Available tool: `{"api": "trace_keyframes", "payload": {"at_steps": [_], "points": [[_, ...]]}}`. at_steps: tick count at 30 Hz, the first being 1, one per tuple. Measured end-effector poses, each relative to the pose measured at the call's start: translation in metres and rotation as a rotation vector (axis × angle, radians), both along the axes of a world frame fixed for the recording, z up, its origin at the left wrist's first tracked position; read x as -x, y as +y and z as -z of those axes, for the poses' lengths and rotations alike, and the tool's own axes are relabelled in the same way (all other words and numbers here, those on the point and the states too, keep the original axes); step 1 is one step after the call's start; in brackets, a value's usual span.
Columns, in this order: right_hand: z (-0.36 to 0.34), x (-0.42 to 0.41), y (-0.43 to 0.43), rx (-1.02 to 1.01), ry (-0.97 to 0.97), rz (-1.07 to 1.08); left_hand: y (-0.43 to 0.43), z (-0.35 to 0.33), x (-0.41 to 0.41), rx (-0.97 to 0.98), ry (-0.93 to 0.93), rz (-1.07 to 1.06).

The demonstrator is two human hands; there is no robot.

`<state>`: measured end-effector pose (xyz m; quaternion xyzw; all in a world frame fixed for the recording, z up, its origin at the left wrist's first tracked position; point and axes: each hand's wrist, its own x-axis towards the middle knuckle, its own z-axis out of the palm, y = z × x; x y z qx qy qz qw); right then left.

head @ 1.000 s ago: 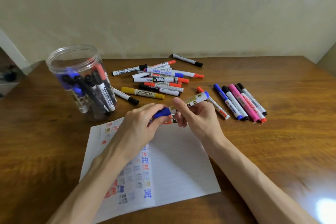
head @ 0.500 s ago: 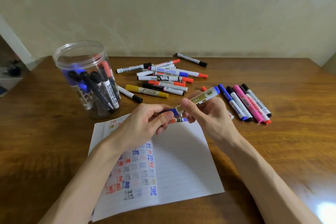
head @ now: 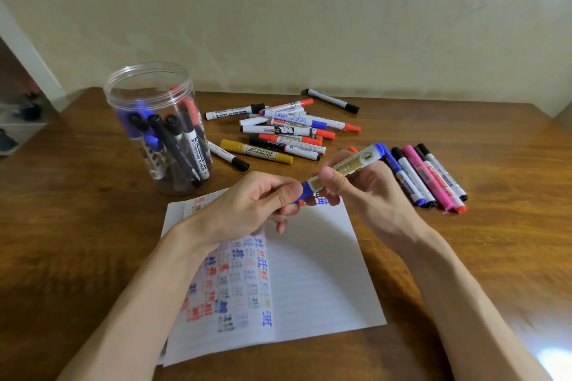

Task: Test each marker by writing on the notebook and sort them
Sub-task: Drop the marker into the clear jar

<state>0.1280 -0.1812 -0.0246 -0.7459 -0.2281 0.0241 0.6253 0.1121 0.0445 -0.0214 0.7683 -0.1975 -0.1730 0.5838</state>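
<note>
Pinching the blue cap (head: 305, 190), the left hand (head: 257, 210) opposes the right hand (head: 362, 192); the latter grips the marker barrel (head: 349, 164) above the notebook (head: 318, 272).

A white blue-ended marker (head: 343, 168) is slanting between the two hands, its near blue end being pinched by the left hand (head: 257, 207) and its barrel by the right hand (head: 365, 192). The notebook (head: 309, 272) is lying open and flat beneath both hands, its left page carrying red, blue and black test marks. A loose pile of markers (head: 288, 130) is lying beyond the hands, a neat row of markers (head: 427, 176) is lying just right of the right hand, and more are standing in a clear jar (head: 158, 127) beyond the left hand.
</note>
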Motion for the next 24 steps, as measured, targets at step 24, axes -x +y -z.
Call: {"api": "trace_keyframes", "payload": {"at_steps": [24], "points": [[0.008, 0.008, 0.022, -0.113, 0.004, 0.116, 0.003, 0.005, 0.006, 0.106, 0.009, -0.110]]}}
